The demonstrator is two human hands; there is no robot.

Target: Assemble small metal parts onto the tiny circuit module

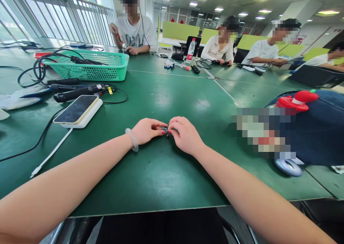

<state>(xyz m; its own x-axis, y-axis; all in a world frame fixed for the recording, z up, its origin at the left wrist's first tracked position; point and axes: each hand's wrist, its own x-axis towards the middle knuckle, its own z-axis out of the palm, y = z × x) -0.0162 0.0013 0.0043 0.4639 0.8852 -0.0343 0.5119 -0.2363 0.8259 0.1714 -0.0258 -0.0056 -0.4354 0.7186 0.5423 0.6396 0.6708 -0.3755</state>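
Observation:
Both hands meet over the middle of the green table point(150, 186), around a small dark object point(165, 129). My left hand point(147, 130), with a pale bracelet at its wrist, pinches the object from the left between thumb and fingers. From the right, the bent fingers of my right hand point(185, 134) close on the object's other side. The object is mostly hidden by the fingertips, so its shape cannot be made out. A tiny dark speck point(149, 162) lies on the table below my left hand.
At the left are a phone point(77, 109) on a white block, black cabled tools point(77, 92), a glove point(21, 97) and a green basket point(88, 66). At the right lie a dark blue bag point(319, 129) and a red-topped item point(292, 102). Several people sit across the table.

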